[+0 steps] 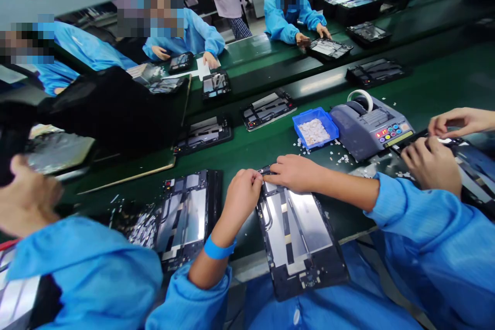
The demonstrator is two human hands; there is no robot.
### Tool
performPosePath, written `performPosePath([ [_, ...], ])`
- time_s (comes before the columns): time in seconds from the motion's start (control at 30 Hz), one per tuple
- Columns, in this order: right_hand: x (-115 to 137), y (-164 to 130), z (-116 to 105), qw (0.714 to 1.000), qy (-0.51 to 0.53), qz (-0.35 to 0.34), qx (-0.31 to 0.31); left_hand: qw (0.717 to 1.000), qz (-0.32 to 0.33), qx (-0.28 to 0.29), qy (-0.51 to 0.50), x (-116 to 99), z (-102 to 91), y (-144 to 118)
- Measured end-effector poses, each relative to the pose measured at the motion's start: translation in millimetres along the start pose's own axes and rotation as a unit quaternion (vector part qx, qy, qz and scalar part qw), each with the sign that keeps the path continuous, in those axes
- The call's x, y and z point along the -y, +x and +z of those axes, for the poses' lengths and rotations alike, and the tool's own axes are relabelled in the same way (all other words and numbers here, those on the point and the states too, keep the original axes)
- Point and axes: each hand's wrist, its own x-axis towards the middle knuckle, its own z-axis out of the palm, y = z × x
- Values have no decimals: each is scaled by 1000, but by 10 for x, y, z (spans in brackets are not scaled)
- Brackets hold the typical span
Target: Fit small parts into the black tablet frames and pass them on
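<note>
An opened tablet [297,232], with silver metal plates and dark ribbon strips showing, lies tilted in front of me, its near end past the bench edge. My left hand [243,196], with a blue wristband [219,248] below it, is pinched at the tablet's far left corner. Whatever lies between those fingertips is too small to make out. My right hand [296,171] rests over the tablet's far edge, fingers bent and close together, the tips meeting near my left fingertips. Left of my left hand lies a stack of similar opened tablets [183,216].
A blue tray [316,128] of small pale pieces stands beside a grey tape dispenser [371,124]. Small silvery parts [145,224] lie left of the stack. Co-workers' hands flank me, left [27,198] and right [436,162]. More tablets [268,109] lie across the green bench.
</note>
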Motion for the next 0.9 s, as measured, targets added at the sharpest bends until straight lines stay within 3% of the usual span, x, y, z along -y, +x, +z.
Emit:
performPosePath([
  [0.13,1,-2,-3,1000,-1,-1,2,999,-10,-12,-42,22,39,-26],
  [0.23,-2,-6,15,1000,-1,0,-7,991,-60,-17,-120,72,71,10],
  [0.37,-10,-9,55,1000,2,1,-23,951,-137,22,-277,149,122,107],
  [0.47,-15,-10,74,1000,7,1,-26,922,-155,25,-353,181,164,119],
  [0.7,9,-5,33,1000,0,4,-16,956,-126,9,-266,195,179,-19],
  [0.9,33,77,-39,1000,0,6,30,947,-118,59,-294,179,94,17],
])
